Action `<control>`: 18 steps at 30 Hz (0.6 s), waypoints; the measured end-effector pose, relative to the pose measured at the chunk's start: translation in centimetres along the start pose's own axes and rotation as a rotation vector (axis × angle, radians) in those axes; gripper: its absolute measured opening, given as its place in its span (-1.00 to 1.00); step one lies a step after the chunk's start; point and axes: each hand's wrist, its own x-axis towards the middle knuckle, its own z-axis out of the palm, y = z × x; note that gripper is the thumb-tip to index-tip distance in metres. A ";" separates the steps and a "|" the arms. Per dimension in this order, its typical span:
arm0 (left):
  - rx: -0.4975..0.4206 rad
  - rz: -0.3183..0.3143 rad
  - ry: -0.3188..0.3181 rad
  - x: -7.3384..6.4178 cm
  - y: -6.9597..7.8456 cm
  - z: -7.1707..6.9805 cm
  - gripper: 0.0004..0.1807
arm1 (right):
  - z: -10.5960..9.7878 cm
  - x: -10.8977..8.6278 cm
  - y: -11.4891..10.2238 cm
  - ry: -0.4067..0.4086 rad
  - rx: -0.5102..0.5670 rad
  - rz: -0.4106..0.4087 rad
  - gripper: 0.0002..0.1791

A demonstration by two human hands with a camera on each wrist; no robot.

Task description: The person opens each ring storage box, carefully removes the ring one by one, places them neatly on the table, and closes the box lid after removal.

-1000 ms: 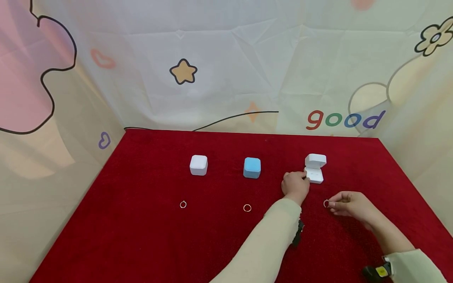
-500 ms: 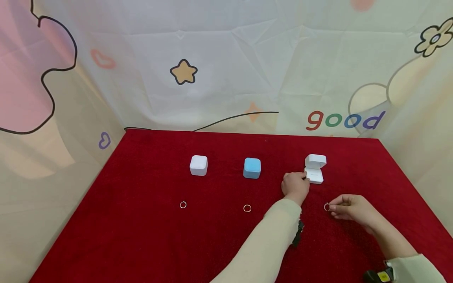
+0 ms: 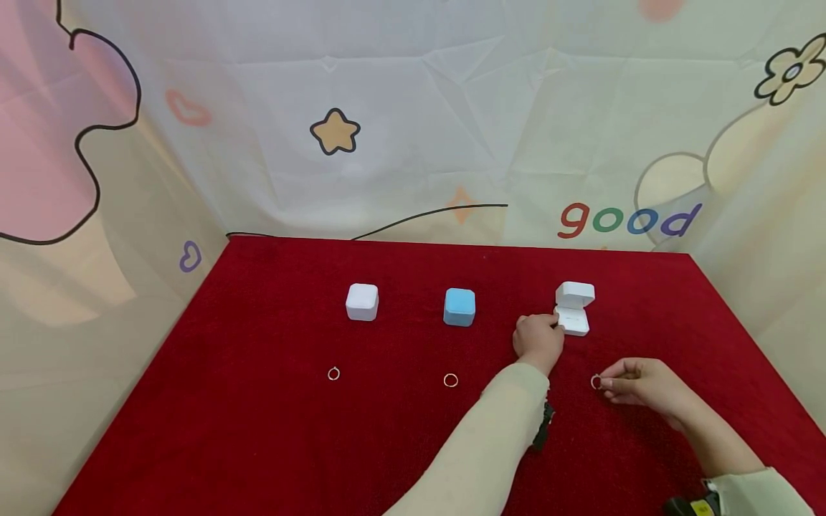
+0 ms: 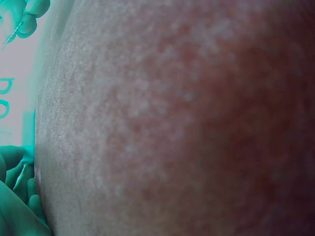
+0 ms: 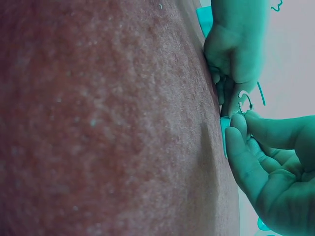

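Observation:
My left hand (image 3: 538,340) grips the left edge of an open white ring box (image 3: 573,322), which stands on the red cloth with its lid raised. To the front right of the box, my right hand (image 3: 642,387) pinches a small ring (image 3: 596,382) between thumb and fingertips, apart from the box. In the right wrist view the ring (image 5: 247,101) stands up from the fingertips, with the left hand (image 5: 234,54) behind it. The left wrist view shows the left hand (image 4: 19,196) at the lower left edge; much of that frame is blurred cloth.
A closed white ring box (image 3: 363,302) and a closed blue ring box (image 3: 459,307) stand left of the open one. Two more rings lie in front of them, a left ring (image 3: 333,373) and a middle ring (image 3: 450,380). A printed curtain (image 3: 413,129) rises behind the red cloth (image 3: 258,401).
My right hand has drawn slightly toward the front of the table with the ring still pinched. The left hand and the open box have stayed put.

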 end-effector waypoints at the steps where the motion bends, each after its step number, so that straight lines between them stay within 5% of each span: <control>1: -0.001 -0.001 -0.001 0.0 0.0 0.0 -0.76 | 0.0 0.0 0.0 -0.003 0.001 -0.002 -0.76; 18: -0.001 -0.008 0.009 -0.2 0.1 -0.1 -0.76 | 0.3 -0.1 0.4 -0.040 0.002 -0.007 -0.79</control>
